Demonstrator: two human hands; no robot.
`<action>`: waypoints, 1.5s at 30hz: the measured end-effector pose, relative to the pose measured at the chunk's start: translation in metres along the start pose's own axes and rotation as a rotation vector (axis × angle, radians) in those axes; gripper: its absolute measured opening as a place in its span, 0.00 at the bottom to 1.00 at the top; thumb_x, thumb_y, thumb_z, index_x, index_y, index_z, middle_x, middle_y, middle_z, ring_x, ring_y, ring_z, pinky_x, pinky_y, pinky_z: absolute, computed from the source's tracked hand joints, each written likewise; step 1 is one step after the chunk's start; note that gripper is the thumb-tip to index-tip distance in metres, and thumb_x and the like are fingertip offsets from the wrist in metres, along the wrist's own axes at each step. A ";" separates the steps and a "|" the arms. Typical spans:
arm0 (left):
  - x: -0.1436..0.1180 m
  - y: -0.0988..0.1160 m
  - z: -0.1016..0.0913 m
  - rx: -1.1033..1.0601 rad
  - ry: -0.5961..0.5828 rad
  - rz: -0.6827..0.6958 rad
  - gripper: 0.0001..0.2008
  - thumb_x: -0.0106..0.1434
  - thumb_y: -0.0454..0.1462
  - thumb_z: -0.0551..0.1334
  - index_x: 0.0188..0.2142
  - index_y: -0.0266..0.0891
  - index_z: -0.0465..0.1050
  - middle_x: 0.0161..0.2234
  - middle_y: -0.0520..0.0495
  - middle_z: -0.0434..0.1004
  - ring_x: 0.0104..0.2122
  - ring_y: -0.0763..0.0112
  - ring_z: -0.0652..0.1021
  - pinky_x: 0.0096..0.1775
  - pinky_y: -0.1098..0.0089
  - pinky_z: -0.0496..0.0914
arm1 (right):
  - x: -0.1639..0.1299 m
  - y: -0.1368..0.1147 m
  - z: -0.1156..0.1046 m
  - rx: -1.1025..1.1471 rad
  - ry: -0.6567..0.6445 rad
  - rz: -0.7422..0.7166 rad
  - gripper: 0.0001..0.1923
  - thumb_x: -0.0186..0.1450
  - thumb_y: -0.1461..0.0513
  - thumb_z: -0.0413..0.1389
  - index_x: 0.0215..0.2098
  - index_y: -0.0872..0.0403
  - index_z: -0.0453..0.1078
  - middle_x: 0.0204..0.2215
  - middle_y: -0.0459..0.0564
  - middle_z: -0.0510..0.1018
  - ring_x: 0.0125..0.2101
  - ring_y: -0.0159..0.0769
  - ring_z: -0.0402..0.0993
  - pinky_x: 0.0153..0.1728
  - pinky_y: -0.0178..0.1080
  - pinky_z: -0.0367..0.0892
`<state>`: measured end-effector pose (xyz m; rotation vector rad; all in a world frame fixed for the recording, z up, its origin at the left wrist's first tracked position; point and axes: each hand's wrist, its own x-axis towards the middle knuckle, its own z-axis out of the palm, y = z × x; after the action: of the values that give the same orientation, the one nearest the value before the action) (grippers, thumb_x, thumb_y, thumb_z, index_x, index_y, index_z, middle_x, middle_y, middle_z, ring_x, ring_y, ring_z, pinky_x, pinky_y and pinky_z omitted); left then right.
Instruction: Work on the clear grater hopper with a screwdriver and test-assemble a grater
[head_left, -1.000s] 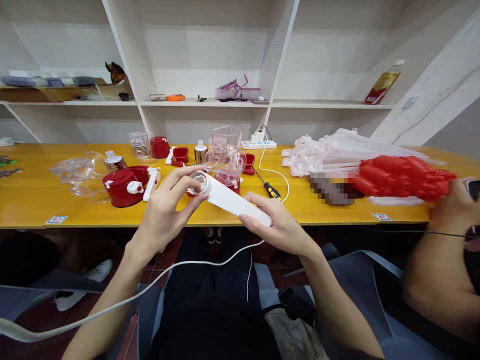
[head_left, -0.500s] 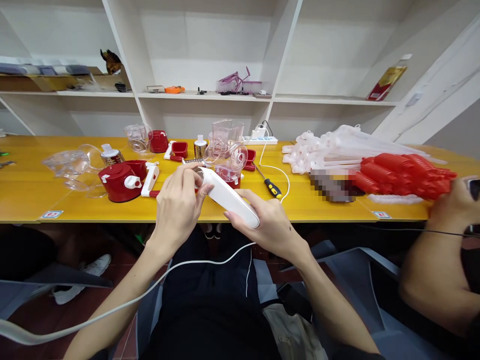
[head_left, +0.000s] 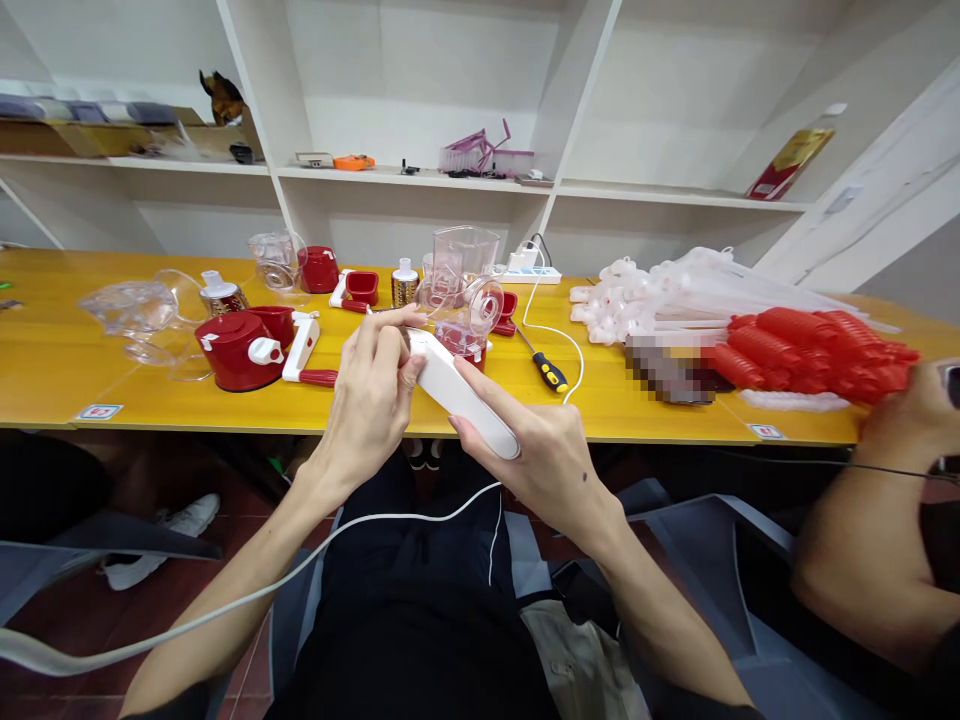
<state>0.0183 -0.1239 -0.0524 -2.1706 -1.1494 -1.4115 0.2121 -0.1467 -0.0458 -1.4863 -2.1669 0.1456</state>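
Worktop [head_left: 150, 405] spans mid-frame. At centre, the right hand [head_left: 544, 455] grips the white handle [head_left: 461, 392] by its lower end; the left hand [head_left: 373, 390] pinches its round head, apparently fitting it, needing finger pressure next.

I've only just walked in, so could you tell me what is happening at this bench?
A seated person holds a long white handle in both hands above the yellow bench: the right hand grips its near end, the left hand covers its round far end. Red and clear plastic parts lie beyond. A co-worker's arm is at the right edge.
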 end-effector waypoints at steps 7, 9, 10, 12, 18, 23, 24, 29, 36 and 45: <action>-0.001 -0.005 0.004 0.018 0.016 0.077 0.05 0.73 0.35 0.56 0.38 0.42 0.60 0.44 0.44 0.71 0.42 0.65 0.71 0.45 0.63 0.70 | -0.004 -0.002 -0.005 -0.077 -0.026 0.048 0.33 0.63 0.39 0.42 0.65 0.31 0.53 0.38 0.39 0.77 0.21 -0.01 0.31 0.29 0.17 0.27; -0.002 -0.005 0.007 0.034 0.030 0.098 0.05 0.73 0.34 0.56 0.38 0.42 0.60 0.46 0.44 0.70 0.44 0.64 0.71 0.46 0.62 0.69 | -0.005 -0.003 -0.007 -0.101 -0.027 0.057 0.33 0.63 0.39 0.42 0.65 0.32 0.53 0.37 0.41 0.77 0.21 0.00 0.27 0.29 0.17 0.26; -0.003 -0.005 0.009 0.036 0.031 0.109 0.05 0.73 0.33 0.56 0.38 0.41 0.60 0.46 0.43 0.70 0.44 0.63 0.71 0.47 0.62 0.69 | -0.006 -0.003 -0.008 -0.115 -0.025 0.062 0.33 0.64 0.39 0.42 0.65 0.32 0.54 0.36 0.41 0.77 0.22 0.00 0.25 0.29 0.17 0.25; -0.004 -0.005 0.013 0.029 0.026 0.118 0.05 0.72 0.32 0.55 0.38 0.41 0.60 0.46 0.43 0.69 0.44 0.63 0.71 0.47 0.62 0.69 | -0.008 -0.003 -0.010 -0.141 -0.016 0.064 0.32 0.64 0.40 0.41 0.65 0.33 0.56 0.34 0.42 0.77 0.22 0.01 0.23 0.29 0.18 0.24; -0.006 -0.003 0.019 0.113 0.006 0.104 0.06 0.74 0.36 0.53 0.38 0.41 0.61 0.43 0.42 0.71 0.42 0.61 0.70 0.44 0.60 0.68 | -0.012 -0.002 -0.012 -0.209 0.092 -0.013 0.30 0.64 0.42 0.44 0.62 0.35 0.61 0.26 0.41 0.74 0.23 0.03 0.18 0.28 0.19 0.23; -0.002 -0.002 0.007 0.245 0.068 0.024 0.14 0.74 0.47 0.54 0.36 0.41 0.64 0.45 0.39 0.71 0.44 0.56 0.71 0.44 0.58 0.67 | -0.012 -0.006 -0.011 -0.251 0.310 -0.155 0.28 0.64 0.45 0.47 0.58 0.43 0.70 0.18 0.41 0.69 0.19 0.04 0.25 0.27 0.23 0.28; -0.001 -0.002 0.004 0.266 0.079 0.008 0.16 0.73 0.50 0.55 0.36 0.41 0.64 0.44 0.39 0.71 0.43 0.56 0.71 0.43 0.59 0.67 | -0.012 -0.007 -0.010 -0.263 0.360 -0.190 0.27 0.64 0.46 0.48 0.56 0.44 0.71 0.17 0.41 0.68 0.18 0.04 0.29 0.26 0.23 0.31; 0.001 0.000 -0.003 0.260 0.006 0.012 0.17 0.74 0.49 0.52 0.33 0.41 0.64 0.32 0.47 0.68 0.30 0.66 0.71 0.29 0.67 0.60 | -0.014 -0.006 -0.008 -0.361 0.583 -0.351 0.23 0.62 0.48 0.53 0.52 0.45 0.74 0.18 0.38 0.68 0.18 0.02 0.49 0.28 0.23 0.43; -0.002 -0.003 0.004 0.200 0.092 0.048 0.16 0.76 0.44 0.52 0.31 0.41 0.60 0.28 0.51 0.66 0.23 0.72 0.70 0.24 0.70 0.56 | -0.016 -0.005 -0.005 -0.420 0.606 -0.381 0.25 0.61 0.48 0.54 0.54 0.45 0.73 0.18 0.36 0.68 0.19 0.03 0.51 0.29 0.25 0.45; -0.006 0.008 0.006 0.114 0.114 -0.134 0.11 0.73 0.45 0.59 0.40 0.39 0.70 0.35 0.48 0.78 0.31 0.72 0.78 0.32 0.70 0.70 | -0.010 -0.011 -0.001 -0.309 0.418 -0.212 0.26 0.64 0.47 0.48 0.57 0.44 0.71 0.15 0.41 0.65 0.18 0.04 0.30 0.27 0.24 0.33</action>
<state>0.0268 -0.1281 -0.0596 -1.9417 -1.3192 -1.4656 0.2058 -0.1603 -0.0443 -1.2857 -2.0376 -0.5471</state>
